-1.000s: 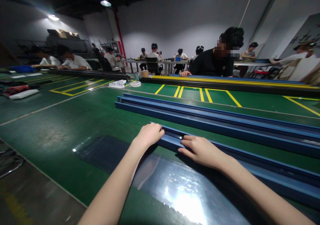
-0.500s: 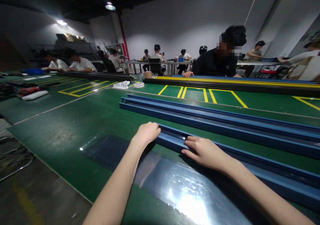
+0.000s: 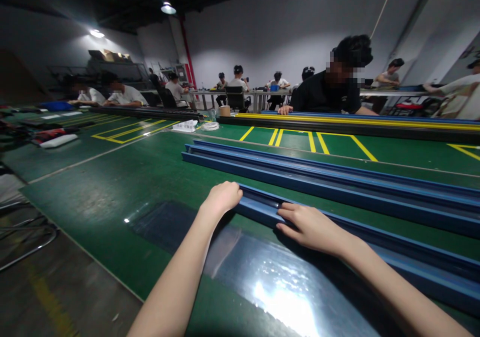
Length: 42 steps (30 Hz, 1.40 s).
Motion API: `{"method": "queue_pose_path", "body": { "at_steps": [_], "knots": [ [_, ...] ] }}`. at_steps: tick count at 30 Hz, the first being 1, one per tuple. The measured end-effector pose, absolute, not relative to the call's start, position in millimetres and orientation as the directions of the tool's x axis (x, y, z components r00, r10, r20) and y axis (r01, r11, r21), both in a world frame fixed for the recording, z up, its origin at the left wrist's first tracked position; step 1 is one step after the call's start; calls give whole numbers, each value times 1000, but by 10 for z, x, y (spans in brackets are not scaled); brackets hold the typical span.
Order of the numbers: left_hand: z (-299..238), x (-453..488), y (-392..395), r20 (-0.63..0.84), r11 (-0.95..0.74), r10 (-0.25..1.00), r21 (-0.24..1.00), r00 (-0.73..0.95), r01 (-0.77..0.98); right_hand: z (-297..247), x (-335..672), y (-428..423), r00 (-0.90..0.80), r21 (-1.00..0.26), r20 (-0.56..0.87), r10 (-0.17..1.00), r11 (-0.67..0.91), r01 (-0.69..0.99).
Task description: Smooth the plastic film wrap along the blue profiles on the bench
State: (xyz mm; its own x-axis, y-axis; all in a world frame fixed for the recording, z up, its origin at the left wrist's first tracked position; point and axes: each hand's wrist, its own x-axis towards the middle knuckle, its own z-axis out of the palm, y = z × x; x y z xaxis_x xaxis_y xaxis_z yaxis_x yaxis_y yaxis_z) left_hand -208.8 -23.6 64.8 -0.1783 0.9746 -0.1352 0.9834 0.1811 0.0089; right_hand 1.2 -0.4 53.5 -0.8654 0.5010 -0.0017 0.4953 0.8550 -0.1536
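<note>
A long blue channel-shaped profile runs from the middle of the view to the lower right. My left hand is closed around its left end, and what the fingertips do there is hidden. Farther along, my right hand grips the near wall of the same profile, some fingers over the top edge and others on the outer face. Under my forearms a clear plastic sheet lies flat on the green table and reflects the lights. Beyond the held profile lie more blue profiles, side by side.
At the far side, yellow and black profiles lie in front of a co-worker in black. Yellow tape lines mark the green table. White packets and a white roll sit there too. Other people work behind.
The whole view has shifted slightly to the right. Both hands stay at the same places on the blue profile, with no clear movement along it.
</note>
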Motion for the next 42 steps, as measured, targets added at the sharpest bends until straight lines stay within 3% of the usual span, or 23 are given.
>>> {"method": "queue_pose_path", "body": {
  "at_steps": [19,27,34,38,42],
  "knots": [
    [652,-2116,-260,-87,252,963,-56,-256,966,509,24,-10,-849,-177,-8,528,835,521],
    [662,-2123,-251,129,398,911,-20,-392,917,517,26,-28,-843,-164,4,538,832,530],
    [575,-1943,-194,274,54,959,78,-73,995,512,21,-35,-842,-134,15,539,836,533],
    [489,-1793,-158,163,-99,983,67,87,993,502,25,-37,-835,-126,14,550,830,544],
    [441,-1777,-124,130,-100,987,24,96,995,490,37,-45,-833,-95,24,553,831,548]
  ]
}}
